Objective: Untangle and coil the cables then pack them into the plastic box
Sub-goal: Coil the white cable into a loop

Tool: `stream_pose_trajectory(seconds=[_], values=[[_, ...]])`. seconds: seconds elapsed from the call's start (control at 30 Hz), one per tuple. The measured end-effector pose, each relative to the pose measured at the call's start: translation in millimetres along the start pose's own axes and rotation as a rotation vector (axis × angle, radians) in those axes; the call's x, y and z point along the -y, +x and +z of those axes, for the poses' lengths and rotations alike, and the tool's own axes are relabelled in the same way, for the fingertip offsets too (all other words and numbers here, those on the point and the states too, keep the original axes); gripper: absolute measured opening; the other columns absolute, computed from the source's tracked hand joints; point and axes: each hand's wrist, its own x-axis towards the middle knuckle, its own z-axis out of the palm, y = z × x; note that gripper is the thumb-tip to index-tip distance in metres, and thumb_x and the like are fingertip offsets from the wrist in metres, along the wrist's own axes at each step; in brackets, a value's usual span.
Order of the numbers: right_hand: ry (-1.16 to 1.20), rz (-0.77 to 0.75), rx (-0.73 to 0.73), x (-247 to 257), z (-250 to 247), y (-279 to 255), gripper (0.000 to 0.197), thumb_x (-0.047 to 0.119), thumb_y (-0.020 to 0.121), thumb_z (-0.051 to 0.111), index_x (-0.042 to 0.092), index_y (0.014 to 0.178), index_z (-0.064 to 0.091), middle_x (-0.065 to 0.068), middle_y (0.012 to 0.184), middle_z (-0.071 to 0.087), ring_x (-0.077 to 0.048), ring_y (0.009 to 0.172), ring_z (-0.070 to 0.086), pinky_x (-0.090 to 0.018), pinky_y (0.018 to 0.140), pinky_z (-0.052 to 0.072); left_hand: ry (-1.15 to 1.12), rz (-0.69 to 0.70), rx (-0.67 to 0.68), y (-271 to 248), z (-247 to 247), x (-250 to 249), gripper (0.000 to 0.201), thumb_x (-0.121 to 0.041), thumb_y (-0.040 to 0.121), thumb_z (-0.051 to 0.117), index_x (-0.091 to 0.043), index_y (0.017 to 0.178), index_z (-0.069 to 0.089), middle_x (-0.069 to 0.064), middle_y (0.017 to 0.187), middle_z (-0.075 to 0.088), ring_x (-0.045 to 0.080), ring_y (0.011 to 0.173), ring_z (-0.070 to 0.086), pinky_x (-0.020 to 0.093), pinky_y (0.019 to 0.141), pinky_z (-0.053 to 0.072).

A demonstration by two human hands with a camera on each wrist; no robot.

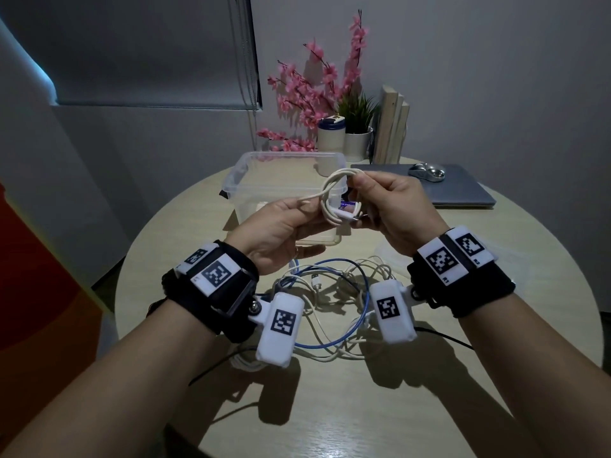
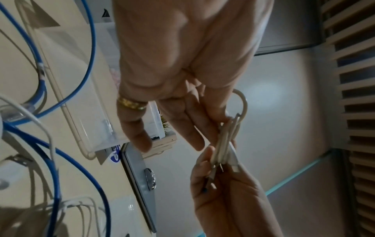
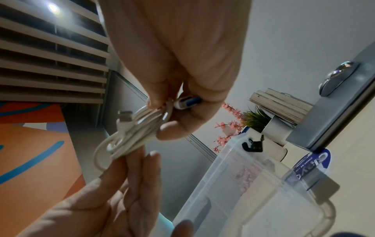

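A coiled white cable is held in the air over the clear plastic box. My right hand pinches the coil's top between thumb and fingers, and a blue-and-white plug shows inside that grip. My left hand is flat, its straight fingers touching the coil's lower side. The wrist views show the coil between my right hand and my left hand. A tangle of white cables with a blue cable lies on the table under my wrists.
A closed grey laptop with a silver mouse lies at the back right. Behind the box stand a white mug, a potted plant and pink flowers. A clear lid lies under my right wrist.
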Motion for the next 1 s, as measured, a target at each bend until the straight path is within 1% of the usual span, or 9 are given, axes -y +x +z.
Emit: stream_pose_trajectory(seconds=[0.07, 0.2, 0.3, 0.37, 0.5, 0.63, 0.77, 0.9, 1.0], values=[[0.009, -0.017, -0.01, -0.8, 0.3, 0.4, 0.028, 0.018, 0.092, 0.058, -0.004, 0.107, 0.065, -0.024, 0.092, 0.061, -0.022, 0.064, 0.064, -0.033, 0.054, 0.055, 0.029, 0.022, 0.007, -2.2, 1.4, 2.2, 0.024, -0.022, 0.094, 0.052, -0.013, 0.113, 0.064, 0.009, 0.12, 0.067, 0.017, 0.111, 0.063, 0.035, 0.08, 0.044], [0.014, -0.062, -0.072, -2.3, 1.8, 2.7, 0.023, 0.018, 0.093, 0.057, 0.001, 0.104, 0.067, -0.019, 0.086, 0.058, -0.016, 0.056, 0.059, -0.027, 0.049, 0.051, 0.025, 0.07, 0.017, -5.6, 6.5, 5.2, 0.019, -0.027, 0.086, 0.057, -0.021, 0.102, 0.065, -0.004, 0.107, 0.069, 0.009, 0.103, 0.061, 0.037, 0.084, 0.033], [0.005, -0.084, -0.104, -4.8, 4.2, 4.2, 0.021, 0.019, 0.093, 0.058, 0.003, 0.102, 0.069, -0.019, 0.086, 0.059, -0.019, 0.06, 0.057, -0.026, 0.048, 0.05, 0.028, 0.067, -0.025, -4.6, 12.1, 6.9, 0.024, -0.037, 0.074, 0.061, -0.023, 0.094, 0.065, -0.008, 0.101, 0.066, 0.011, 0.103, 0.055, 0.039, 0.089, 0.029], [-0.006, -0.085, -0.099, -6.9, 7.1, 3.3, 0.018, 0.02, 0.092, 0.059, 0.006, 0.097, 0.07, -0.016, 0.083, 0.06, -0.019, 0.062, 0.056, -0.026, 0.049, 0.05, 0.009, 0.053, -0.046, -2.1, 14.8, 7.2, 0.02, -0.039, 0.08, 0.061, -0.024, 0.092, 0.064, -0.008, 0.101, 0.066, 0.01, 0.104, 0.054, 0.038, 0.089, 0.03], [-0.059, -0.079, -0.043, -8.3, 4.4, -1.3, 0.018, 0.017, 0.092, 0.06, 0.002, 0.091, 0.069, -0.009, 0.066, 0.057, -0.011, 0.05, 0.049, -0.027, 0.049, 0.043, -0.014, 0.026, -0.051, -1.3, 13.3, 0.6, 0.028, -0.038, 0.097, 0.046, -0.022, 0.084, 0.065, -0.004, 0.096, 0.066, 0.012, 0.099, 0.057, 0.033, 0.08, 0.035], [-0.106, -0.012, 0.063, -6.6, -0.3, -4.2, 0.021, 0.009, 0.09, 0.059, -0.009, 0.099, 0.065, -0.017, 0.073, 0.059, -0.015, 0.056, 0.056, -0.027, 0.05, 0.047, 0.005, -0.033, -0.058, -0.4, 6.8, -3.2, 0.036, -0.036, 0.101, 0.038, -0.02, 0.071, 0.051, -0.002, 0.086, 0.06, 0.015, 0.083, 0.058, 0.029, 0.068, 0.041], [-0.124, 0.007, 0.077, -8.5, -0.3, -4.1, 0.016, 0.008, 0.089, 0.061, -0.003, 0.1, 0.066, -0.012, 0.072, 0.063, -0.014, 0.055, 0.059, -0.026, 0.05, 0.048, 0.001, -0.07, -0.104, -1.4, 6.7, -4.4, 0.023, -0.025, 0.102, 0.041, -0.014, 0.083, 0.048, 0.004, 0.078, 0.053, 0.016, 0.067, 0.059, 0.021, 0.052, 0.052], [-0.139, -0.036, 0.029, -9.4, 2.6, -2.2, 0.012, 0.008, 0.089, 0.062, -0.001, 0.093, 0.069, -0.014, 0.073, 0.065, -0.012, 0.053, 0.059, -0.027, 0.052, 0.048, 0.044, -0.066, -0.17, 0.6, 8.8, -1.3, 0.008, -0.016, 0.098, 0.051, -0.011, 0.091, 0.052, 0.004, 0.062, 0.063, 0.013, 0.053, 0.061, 0.02, 0.05, 0.048], [-0.125, -0.06, -0.024, -10.9, 4.6, 0.2, 0.011, 0.01, 0.089, 0.063, 0.002, 0.087, 0.07, -0.016, 0.072, 0.063, -0.015, 0.052, 0.058, -0.029, 0.054, 0.051, 0.019, -0.11, -0.239, 3.2, 8.7, 0.9, 0.014, -0.019, 0.092, 0.061, -0.008, 0.084, 0.057, 0.004, 0.06, 0.062, 0.009, 0.045, 0.06, 0.015, 0.037, 0.043]])
